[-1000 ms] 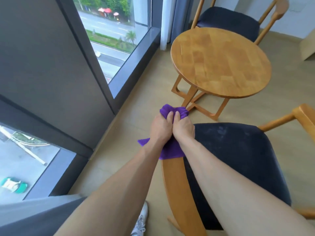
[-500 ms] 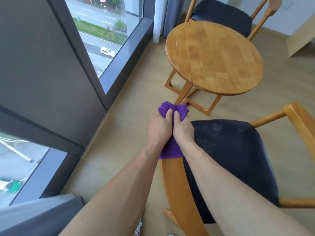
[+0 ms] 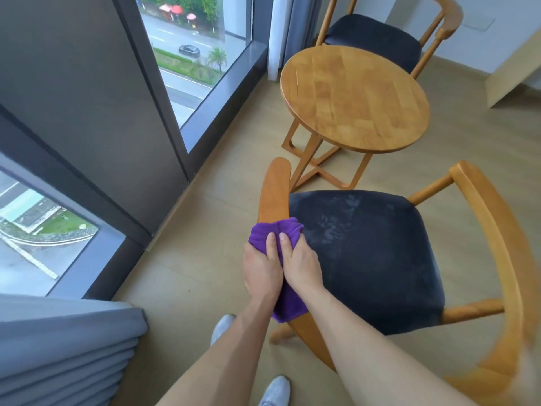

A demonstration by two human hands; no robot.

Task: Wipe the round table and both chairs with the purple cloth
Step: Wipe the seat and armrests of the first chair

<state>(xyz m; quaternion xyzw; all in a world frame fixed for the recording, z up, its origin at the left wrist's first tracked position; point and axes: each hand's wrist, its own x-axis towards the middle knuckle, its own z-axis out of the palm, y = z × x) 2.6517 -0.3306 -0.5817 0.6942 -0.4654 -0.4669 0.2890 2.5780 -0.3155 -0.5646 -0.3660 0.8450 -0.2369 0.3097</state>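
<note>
Head view, looking down. At lower centre of the frame, the left hand [image 3: 261, 272] and the right hand [image 3: 301, 266] lie side by side, thumbs touching, both curled around a bunched purple cloth [image 3: 273, 232]. Each grip is pressed together on the cloth, which is wrapped over the left wooden armrest [image 3: 274, 192] of the near chair with the dark blue padded seat [image 3: 366, 256]. One end of the cloth bulges out ahead of the thumbs; the other end hangs out behind the wrists, below the hands. The free front end of the armrest extends toward the upper centre of the frame. The seat shows pale smudged patches just right of the hands. The chair's right armrest [image 3: 491, 230] curves down the right edge of the frame and is blurred at the bottom.

The round wooden tabletop [image 3: 354, 98] stands at upper centre-right on crossed wooden legs [image 3: 319, 162], well apart from the hands. Behind it, at the top of the frame, stands a second wooden chair with a dark seat [image 3: 371, 39].

A dark-framed window [image 3: 187, 54] occupies the left side, showing a street below. Grey pleated fabric [image 3: 67, 356] fills the lower left corner. Two light grey shoes [image 3: 275, 389] rest on the pale wooden floor [image 3: 205, 259] at the bottom centre.
</note>
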